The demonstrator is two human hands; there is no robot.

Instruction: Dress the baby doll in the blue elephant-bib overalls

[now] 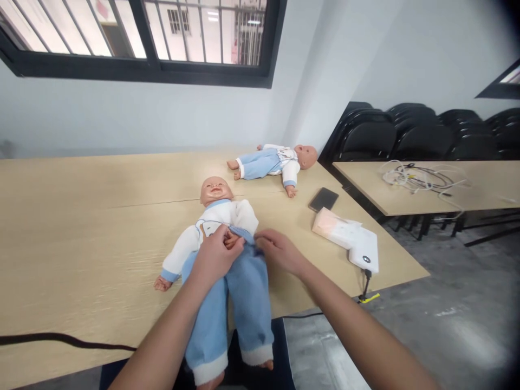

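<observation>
A baby doll point(217, 190) lies on its back at the table's near edge, its legs reaching past that edge. It wears a white top point(184, 249) with blue trim and blue trousers point(247, 287) with white cuffs. My left hand point(219, 252) is closed around the doll's small hand point(231, 238), over the belly, beside a blue sleeve cuff. At the side of the trousers' waist, my right hand point(278, 249) has its fingers pinched together at the blue cloth; what lies between the fingertips is blurred.
A second doll point(260, 162) in similar clothes lies farther back on the table point(81, 227). To the right are a dark phone point(324, 199), a tissue pack point(333, 225) and a white power bank point(364, 249) with a cable. Tangled cables point(414, 179) lie on another table; folded black chairs point(368, 132) stand behind.
</observation>
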